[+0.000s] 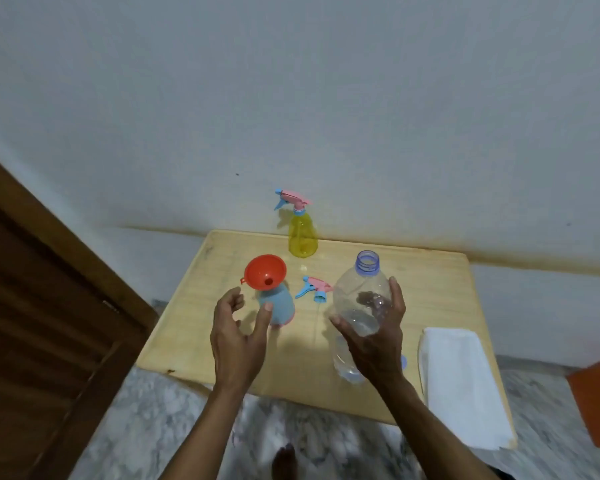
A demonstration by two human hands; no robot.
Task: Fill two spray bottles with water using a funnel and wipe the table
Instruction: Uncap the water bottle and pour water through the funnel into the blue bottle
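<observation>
Funnel (pixel 265 271) seated in blue bottle (pixel 278 306) as pour target: left hand (pixel 238 336) just beside it, fingers loosely spread, apparently to steady; right hand (pixel 378 344) grips uncapped water bottle (pixel 359 306) right of it; sprayer (pixel 312 288) between, yellow bottle (pixel 302 237) behind, cloth (pixel 461 382) far right on desk (pixel 430 292).
</observation>
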